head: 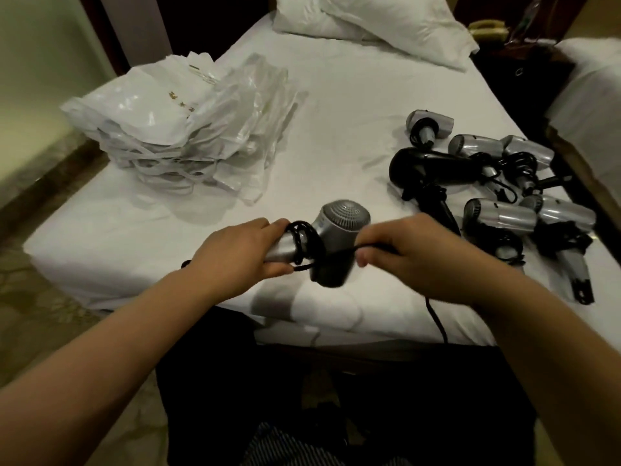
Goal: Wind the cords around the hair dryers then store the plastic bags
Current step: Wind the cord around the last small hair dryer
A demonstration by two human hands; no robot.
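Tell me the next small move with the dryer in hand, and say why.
Probably carry the cord in the right hand around the handle for another turn. The left hand holds the silver hair dryer by its handle, a few loops sit there, and loose cord hangs off the bed edge.

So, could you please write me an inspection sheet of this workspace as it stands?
Surface: bed with a white sheet, lightly creased.
Job's things: silver hair dryer held above the near edge; pile of hair dryers at the right, one black; heap of plastic bags at the left.
Clutter: pillows at the far end.
Hands: left hand grips the handle; right hand pinches the cord in its fingers.
Cables: cord partly looped round the handle, the rest hanging off the bed edge.
Surroundings: dark nightstand with a telephone; a second bed at the right.
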